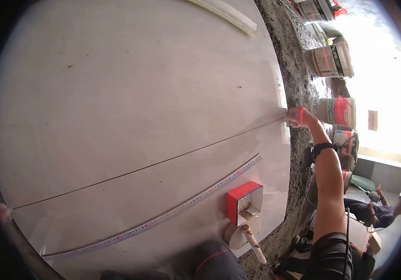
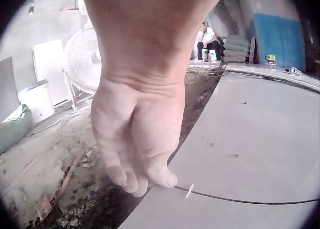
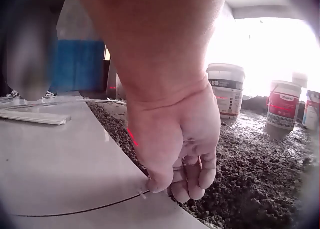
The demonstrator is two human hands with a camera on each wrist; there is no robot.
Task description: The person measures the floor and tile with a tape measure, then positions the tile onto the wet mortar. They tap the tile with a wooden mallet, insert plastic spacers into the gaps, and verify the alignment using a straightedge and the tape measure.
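1. Red box (image 1: 243, 199) and tape measure (image 1: 163, 218) lie nearest, on the near tile (image 1: 130, 205).
2. Left hand (image 2: 135, 139) hangs relaxed, fingertips at the joint, beside a spacer (image 2: 190, 190).
3. Farther, at three o'clock, right hand (image 3: 180, 139) pinches another spacer (image 3: 143, 194) into the joint (image 1: 139, 167); best pressed straight and upright, seated fully.

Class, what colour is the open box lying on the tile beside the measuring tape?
Red outside, with a white interior: the box shows best in the head view.
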